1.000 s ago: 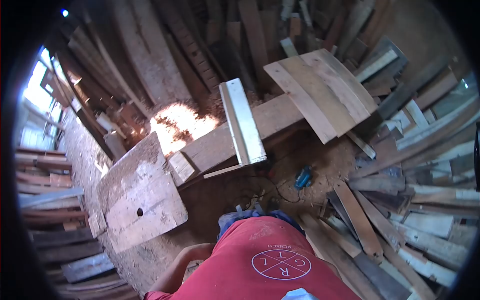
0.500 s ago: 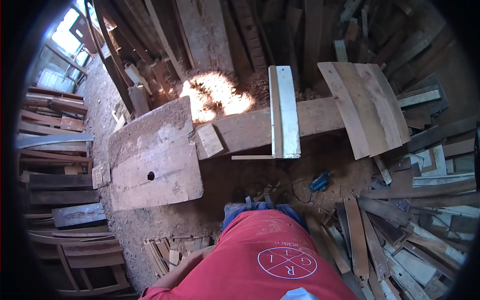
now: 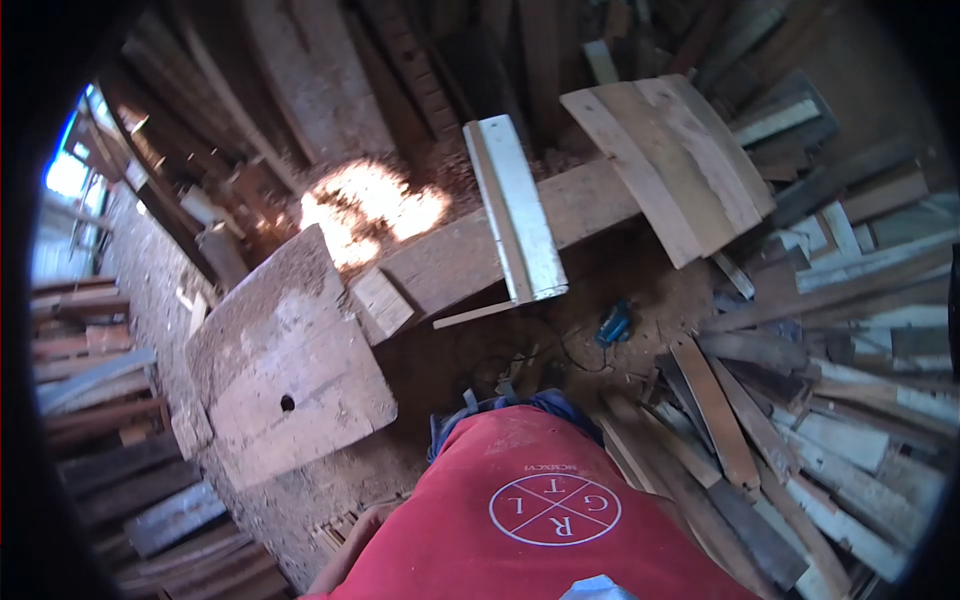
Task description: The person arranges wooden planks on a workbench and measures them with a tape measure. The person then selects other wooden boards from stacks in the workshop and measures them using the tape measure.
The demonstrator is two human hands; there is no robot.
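Note:
My left forearm (image 3: 352, 548) hangs at my side, at the lower left. Its hand is mostly hidden by my red shirt (image 3: 480, 560), so its fingers cannot be made out. My right hand does not show. Ahead of me a thick wooden beam (image 3: 440, 270) runs across as a bench. On it lie a white-faced narrow board (image 3: 522, 215), a small wood block (image 3: 382, 302) and a set of wide pale planks side by side (image 3: 670, 165). A thin strip (image 3: 472, 316) juts out by the white-faced board. Left of the beam is a broad wooden panel (image 3: 300, 355) with a dark hole.
A blue power tool (image 3: 614, 322) with a cord sits on the ground beyond my feet. Scrap boards (image 3: 830, 440) pile up on the right, and stacked wooden pieces (image 3: 110, 400) line the left. Sunlit wood shavings (image 3: 370, 210) lie behind the beam.
My view has turned and shifted, so the bench and boards appear tilted and further left. Less of my left arm shows. No object has visibly been moved.

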